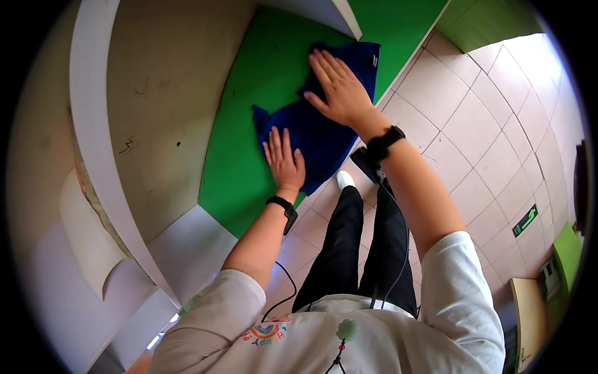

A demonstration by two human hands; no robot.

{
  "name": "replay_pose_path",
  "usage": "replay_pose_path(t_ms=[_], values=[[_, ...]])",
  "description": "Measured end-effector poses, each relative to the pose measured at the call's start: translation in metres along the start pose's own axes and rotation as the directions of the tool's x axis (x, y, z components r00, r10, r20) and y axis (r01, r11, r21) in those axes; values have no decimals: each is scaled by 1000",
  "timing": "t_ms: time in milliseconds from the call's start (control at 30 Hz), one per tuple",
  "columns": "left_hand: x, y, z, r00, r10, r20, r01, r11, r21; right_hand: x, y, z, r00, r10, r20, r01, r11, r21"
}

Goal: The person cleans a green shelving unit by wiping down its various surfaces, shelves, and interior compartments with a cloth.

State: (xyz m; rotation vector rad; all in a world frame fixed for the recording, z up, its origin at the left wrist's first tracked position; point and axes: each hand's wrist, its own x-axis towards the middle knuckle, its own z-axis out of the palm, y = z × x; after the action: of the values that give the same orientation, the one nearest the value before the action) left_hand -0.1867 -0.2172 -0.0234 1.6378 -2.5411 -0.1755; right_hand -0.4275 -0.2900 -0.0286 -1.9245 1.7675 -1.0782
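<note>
A blue cloth (321,143) lies rumpled on a green counter (240,124), its long axis running from near left to far right, along the counter's right edge. A person's left hand (284,165) rests on the near part, the closer of the two to the cloth's left edge; the right hand (338,90) lies across the far part. The fingers of both are extended and flat, pressed over the fabric rather than curled around it, so the cloth sits directly beneath them. Fabric under the palms is hidden, and whether its right edge hangs past the counter is hard to tell. A white panel (341,15) cuts off the counter's far side. Beside the right wristband (386,143), a dark box (366,163) defies identification above the tiled floor (464,124).
</note>
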Motion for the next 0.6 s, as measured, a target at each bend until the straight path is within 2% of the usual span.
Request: replay_pose_path(t_ms=[100, 200, 267, 333, 400, 500, 533, 600], values=[[-14, -16, 1, 990, -137, -23, 137, 990, 16, 29, -19, 38, 988, 133, -76, -142, 980, -138], [-24, -21, 1, 970, -241, -33, 242, 968, 61, 62, -53, 88, 985, 123, 121, -93, 970, -226], [-36, -30, 4, 949, -311, -55, 314, 948, 50, 76, -84, 122, 945, 18, 326, 36, 986, -161], [-59, -46, 2, 915, -397, -76, 401, 915, 42, 67, -116, 159, 898, -172, 405, 231, 968, -99], [-98, -63, -4, 865, -494, -86, 497, 867, 30, 46, -148, 180, 787, -308, 535, 380, 925, -26], [-179, -102, -3, 726, -673, -141, 684, 728, 50, -9, -197, 194, 589, -442, 677, 462, 871, 167], [-214, -120, 3, 679, -705, -206, 727, 685, 52, -32, -212, 198, 511, -486, 709, 484, 844, 230], [-278, -158, 10, 339, -905, -257, 940, 340, 44, -78, -235, 187, 427, -525, 736, 402, 839, 366]])
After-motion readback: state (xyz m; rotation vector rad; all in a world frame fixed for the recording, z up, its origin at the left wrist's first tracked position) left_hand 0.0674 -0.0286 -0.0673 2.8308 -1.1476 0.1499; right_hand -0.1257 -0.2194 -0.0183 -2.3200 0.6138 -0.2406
